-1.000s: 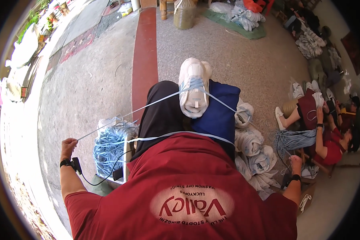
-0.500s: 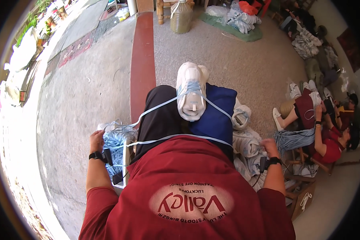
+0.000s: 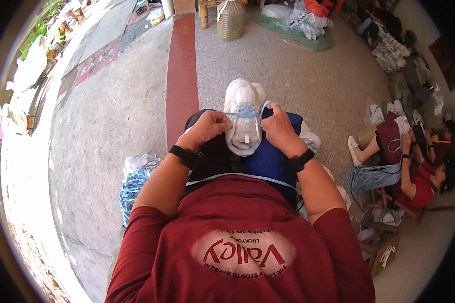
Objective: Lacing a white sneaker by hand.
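Note:
A white sneaker (image 3: 243, 136) rests on my lap between my knees, with light-blue shoelace (image 3: 245, 111) threaded across its upper. Left of the shoe, my left hand (image 3: 210, 127) pinches one end of the shoelace near the eyelets. On the other side, my right hand (image 3: 282, 129) is closed on the other end, which bends up in a small loop by the fingers. A second pale shoe shows partly behind the first. Light-blue lace also runs across my waist.
At my left stands a container heaped with light-blue laces (image 3: 136, 184). More white shoes (image 3: 311, 139) lie by my right thigh, partly hidden by my arm. A co-worker in a red shirt (image 3: 418, 189) sits at right beside a lace bundle (image 3: 374, 177). A large jug (image 3: 230, 22) stands ahead.
Both hands have come in from wide at my sides to the sneaker, and the stretched lace ends are now gripped close to it.

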`<state>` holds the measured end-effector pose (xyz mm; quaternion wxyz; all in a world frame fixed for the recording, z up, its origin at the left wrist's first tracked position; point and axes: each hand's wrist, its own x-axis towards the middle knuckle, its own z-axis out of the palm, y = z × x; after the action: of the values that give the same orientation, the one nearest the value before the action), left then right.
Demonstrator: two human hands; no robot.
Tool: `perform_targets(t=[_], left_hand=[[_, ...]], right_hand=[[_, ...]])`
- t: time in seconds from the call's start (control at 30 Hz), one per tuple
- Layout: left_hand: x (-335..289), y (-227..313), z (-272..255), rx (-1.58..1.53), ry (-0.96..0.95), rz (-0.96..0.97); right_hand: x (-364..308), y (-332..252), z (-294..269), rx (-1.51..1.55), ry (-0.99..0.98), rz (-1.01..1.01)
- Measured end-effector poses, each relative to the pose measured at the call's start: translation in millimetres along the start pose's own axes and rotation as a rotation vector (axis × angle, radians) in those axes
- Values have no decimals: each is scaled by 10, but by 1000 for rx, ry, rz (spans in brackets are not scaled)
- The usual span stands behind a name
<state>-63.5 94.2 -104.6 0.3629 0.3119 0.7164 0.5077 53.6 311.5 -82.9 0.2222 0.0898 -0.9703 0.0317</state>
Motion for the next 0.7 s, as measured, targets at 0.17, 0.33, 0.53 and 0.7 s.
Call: perform_targets(t=[0.17,0.33,0.53,0.7], left_hand=[[85,-91,33,-58,233,128],[76,-156,14,-107,232,165],[30,-146,28,-91,253,222],[22,-140,31,-111,236,237]], right_hand=[[33,3,215,565,-88,490],[18,98,399,1203,-45,838],[36,87,357,1451,106,907],[-24,101,440,1431,111,901]])
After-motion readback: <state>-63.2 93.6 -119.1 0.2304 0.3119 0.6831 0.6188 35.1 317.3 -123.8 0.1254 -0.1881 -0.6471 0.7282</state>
